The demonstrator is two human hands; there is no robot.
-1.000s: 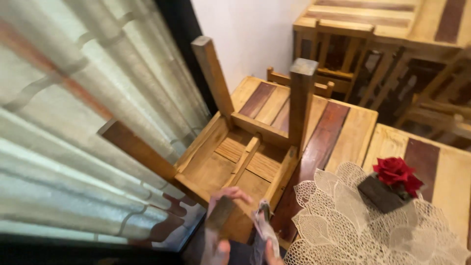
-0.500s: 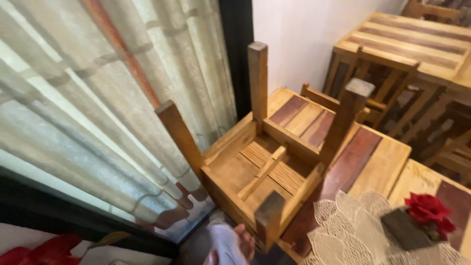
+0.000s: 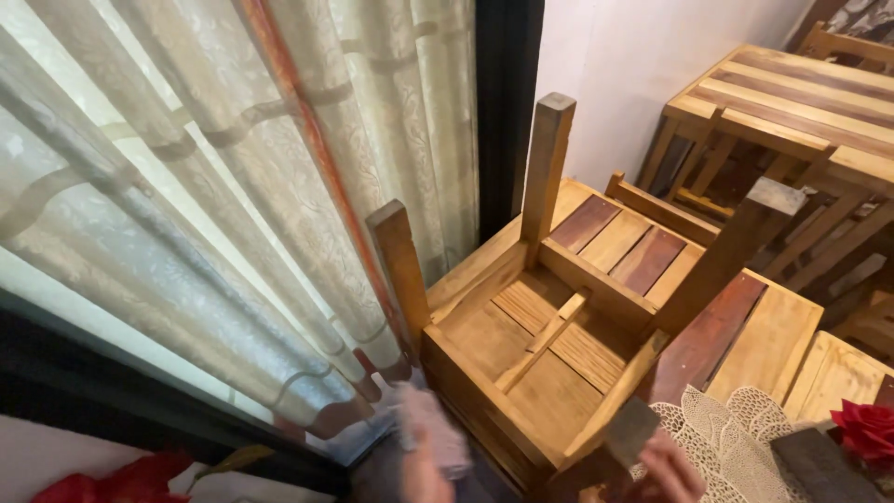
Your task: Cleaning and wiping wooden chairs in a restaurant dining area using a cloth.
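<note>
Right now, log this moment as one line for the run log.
left hand: blurred, by upturned wooden stool | right hand: at stool's near leg | stool: legs up on wooden table | beside: lace doily, curtain

Café or small restaurant dining room — several slatted wooden tables (image 3: 801,93), upturned stool (image 3: 559,345) on one, lace doily (image 3: 736,438), red rose (image 3: 866,430), curtains (image 3: 233,186) upper left.

Cream lace curtain (image 3: 186,186) covers window at left; white doily (image 3: 736,438) and red rose (image 3: 866,430) lie lower right; second wooden surface (image 3: 792,93) stands upper right.
</note>
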